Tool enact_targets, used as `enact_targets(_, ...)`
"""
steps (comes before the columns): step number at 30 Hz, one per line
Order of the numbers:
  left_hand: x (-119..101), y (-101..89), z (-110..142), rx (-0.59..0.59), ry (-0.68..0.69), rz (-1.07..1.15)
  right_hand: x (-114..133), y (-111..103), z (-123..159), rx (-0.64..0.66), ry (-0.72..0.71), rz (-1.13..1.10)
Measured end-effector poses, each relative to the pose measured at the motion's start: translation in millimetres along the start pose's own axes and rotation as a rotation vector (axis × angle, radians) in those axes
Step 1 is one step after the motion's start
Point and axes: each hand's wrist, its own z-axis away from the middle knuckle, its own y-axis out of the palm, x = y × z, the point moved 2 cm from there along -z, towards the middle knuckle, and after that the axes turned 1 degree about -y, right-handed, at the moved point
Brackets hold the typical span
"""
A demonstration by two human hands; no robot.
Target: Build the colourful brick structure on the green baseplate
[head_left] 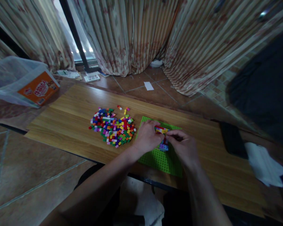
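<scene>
Head view has the left hand [147, 136] at nine o'clock and right hand [186, 149] at three, flanking the brick build [163, 147] on the green baseplate [161, 161], probably to steady it, though I cannot tell either grip's closure, with loose bricks [119, 130] handily toward nine.

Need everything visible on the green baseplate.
The baseplate is bright green, four-sided, thin, studded and plastic-looking. It lies flat on the wood-look tabletop, right of the loose brick pile. A multicoloured brick build sits on it. The left hand and right hand partly cover it; whether either touches it is unclear.
</scene>
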Motion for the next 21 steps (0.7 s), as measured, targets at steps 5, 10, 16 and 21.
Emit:
enact_targets(5,-1.4,0.5,0.3,0.008,0.002,-0.010,-1.2,-0.4,-1.5,0.032,0.104,-0.098)
enact_targets(10,-1.2,2.2,-0.9,0.001,-0.010,-0.018,1.7,0.1,-1.2,0.011,0.101,-0.117)
enact_targets(16,0.2,1.6,-1.8,0.043,0.016,-0.018,-1.9,-2.4,-0.8,0.024,0.115,-0.065)
enact_targets(21,4.4,0.2,-0.8,0.046,0.083,-0.010,-2.2,-4.9,-1.3,-0.018,0.074,0.041)
